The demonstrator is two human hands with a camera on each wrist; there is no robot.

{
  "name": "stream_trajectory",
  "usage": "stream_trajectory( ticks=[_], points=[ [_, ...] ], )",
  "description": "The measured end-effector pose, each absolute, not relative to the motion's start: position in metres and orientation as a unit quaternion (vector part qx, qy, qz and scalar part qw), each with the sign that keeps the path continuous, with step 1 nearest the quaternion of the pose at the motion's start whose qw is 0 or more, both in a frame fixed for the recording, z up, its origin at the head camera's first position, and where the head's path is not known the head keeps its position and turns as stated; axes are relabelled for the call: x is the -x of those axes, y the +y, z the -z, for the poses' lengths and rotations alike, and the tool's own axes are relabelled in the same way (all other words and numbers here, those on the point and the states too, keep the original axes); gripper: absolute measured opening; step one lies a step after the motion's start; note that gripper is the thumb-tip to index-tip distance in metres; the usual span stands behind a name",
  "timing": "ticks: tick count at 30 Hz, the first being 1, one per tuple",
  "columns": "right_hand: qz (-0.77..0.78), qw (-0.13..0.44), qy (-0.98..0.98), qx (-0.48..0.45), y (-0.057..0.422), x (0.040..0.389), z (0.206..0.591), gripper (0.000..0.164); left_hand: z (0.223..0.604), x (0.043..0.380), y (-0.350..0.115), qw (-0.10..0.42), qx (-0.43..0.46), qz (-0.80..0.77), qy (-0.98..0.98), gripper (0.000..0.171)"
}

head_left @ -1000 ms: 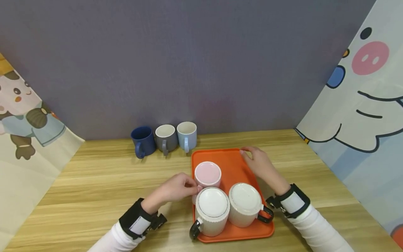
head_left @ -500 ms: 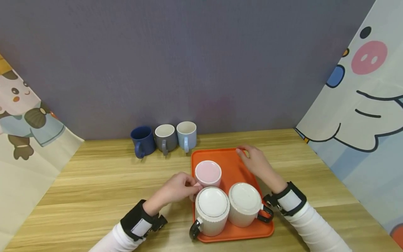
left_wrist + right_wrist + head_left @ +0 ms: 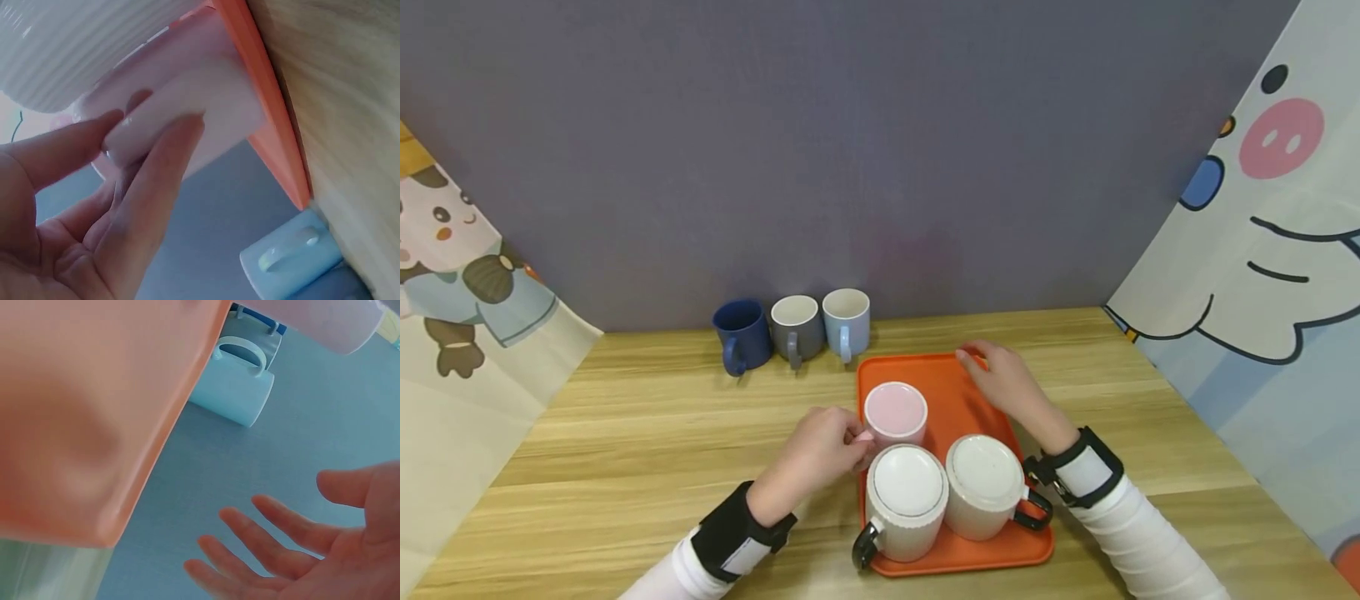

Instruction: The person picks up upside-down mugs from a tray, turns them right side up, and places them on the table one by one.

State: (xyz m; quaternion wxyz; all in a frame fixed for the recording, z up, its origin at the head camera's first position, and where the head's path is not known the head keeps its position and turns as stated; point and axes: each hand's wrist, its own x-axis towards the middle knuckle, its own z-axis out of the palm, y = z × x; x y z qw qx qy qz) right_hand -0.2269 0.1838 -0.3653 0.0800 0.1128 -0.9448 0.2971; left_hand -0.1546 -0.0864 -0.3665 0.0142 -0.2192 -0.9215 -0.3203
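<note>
Left hand [image 3: 822,447] grasping: thumb and fingers pinch the pink handle [image 3: 159,115] of a round pink ceramic mug [image 3: 896,410], upside down at the left side of a rectangular orange plastic tray [image 3: 940,377]. Right hand [image 3: 1011,387] released, fingers loosely bent, over the tray's far right corner. Near half of tray, 2 more upside-down mugs: off-white ribbed ceramic mug with black handle [image 3: 906,492], just beside the pink one, and similar off-white ceramic mug [image 3: 983,475] to its right. Left of and beyond tray, 3 upright on wood-grain desk [image 3: 662,450]: dark blue ceramic mug [image 3: 752,340], grey ceramic mug with white inside [image 3: 809,337], light blue ceramic mug [image 3: 858,335].
</note>
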Motion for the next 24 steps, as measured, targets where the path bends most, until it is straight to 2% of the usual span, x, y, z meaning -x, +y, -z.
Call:
stream_trajectory(
  ticks=[10, 16, 24],
  points=[
    [-0.310, 0.076, -0.941, -0.114, 0.177, 0.229, 0.356, 0.043, 0.369, 0.155, -0.085, 0.060, 0.223, 0.304, -0.924, 0.028],
    [-0.322, 0.066, -0.937, -0.116, 0.176, 0.231, 0.349, 0.046, 0.370, 0.161, -0.088, 0.049, 0.213, 0.351, -0.911, 0.027],
    [-0.328, 0.074, -0.934, -0.121, 0.176, 0.233, 0.339, 0.045, 0.372, 0.175, -0.092, 0.046, 0.163, 0.432, -0.886, 0.017]
  ],
)
